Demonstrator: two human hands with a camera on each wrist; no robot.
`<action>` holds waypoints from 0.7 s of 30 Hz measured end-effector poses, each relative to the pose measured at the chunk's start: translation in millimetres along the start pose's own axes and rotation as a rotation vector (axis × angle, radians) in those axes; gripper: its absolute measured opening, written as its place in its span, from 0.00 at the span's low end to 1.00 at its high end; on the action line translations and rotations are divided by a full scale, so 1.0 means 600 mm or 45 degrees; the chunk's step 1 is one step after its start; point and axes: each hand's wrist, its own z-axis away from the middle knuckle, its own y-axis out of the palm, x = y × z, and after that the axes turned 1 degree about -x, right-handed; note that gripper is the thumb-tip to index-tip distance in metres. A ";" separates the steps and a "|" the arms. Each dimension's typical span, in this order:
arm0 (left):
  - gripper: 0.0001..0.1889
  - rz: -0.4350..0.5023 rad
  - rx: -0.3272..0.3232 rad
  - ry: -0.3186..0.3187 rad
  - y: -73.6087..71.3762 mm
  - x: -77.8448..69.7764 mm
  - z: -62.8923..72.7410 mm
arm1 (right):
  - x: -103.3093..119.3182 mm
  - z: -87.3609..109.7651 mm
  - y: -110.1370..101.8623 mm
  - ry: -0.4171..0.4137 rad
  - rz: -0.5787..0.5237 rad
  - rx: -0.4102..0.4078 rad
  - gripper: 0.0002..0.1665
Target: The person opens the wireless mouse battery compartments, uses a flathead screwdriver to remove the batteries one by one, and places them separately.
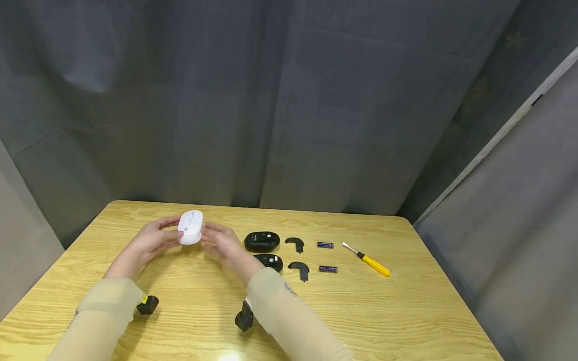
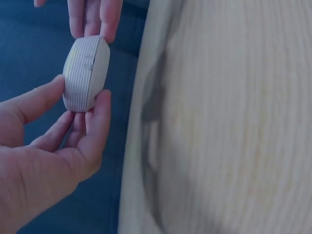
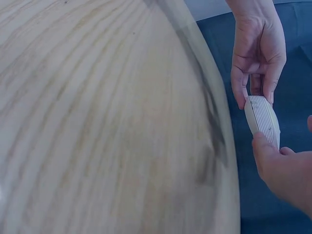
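Closest are two pale cream cloth sleeves (image 1: 106,306), with small black blocks (image 1: 244,317) near the wrists. The right cuff has a dark bit of writing (image 1: 290,289), too small to read. Under them is a yellow-brown wood-look table (image 1: 194,311).

Next comes a front row: a black shiny computer mouse (image 1: 272,260) with a little white label (image 1: 276,259), a black curved plastic cover (image 1: 300,269) and a dark purple battery (image 1: 327,269). The right arm hides part of that mouse. I can't read the label or the battery's print. A screwdriver with a yellow handle and a metal tip (image 1: 367,259) lies to the right.

The left hand (image 1: 151,239) holds a white rounded computer mouse (image 1: 190,226) above the table, with thumb and fingers around one end. The right hand (image 1: 224,244) has its fingers nearly straight, and their tips touch the other end. A small grey mark on the white mouse is too tiny to read. Its side has thin lines (image 2: 78,80).

Behind the front row sit another black mouse (image 1: 262,241), a second black cover (image 1: 295,243) and a second purple battery (image 1: 325,244). Farthest is a dark grey cloth curtain (image 1: 226,100).
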 end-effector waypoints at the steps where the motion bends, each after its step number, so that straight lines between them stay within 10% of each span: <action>1: 0.38 0.001 -0.004 0.004 0.003 -0.004 0.001 | 0.005 0.002 -0.002 -0.002 0.011 0.008 0.30; 21: 0.37 0.001 -0.144 0.126 0.081 -0.112 0.032 | 0.099 0.039 -0.044 -0.133 0.254 0.070 0.25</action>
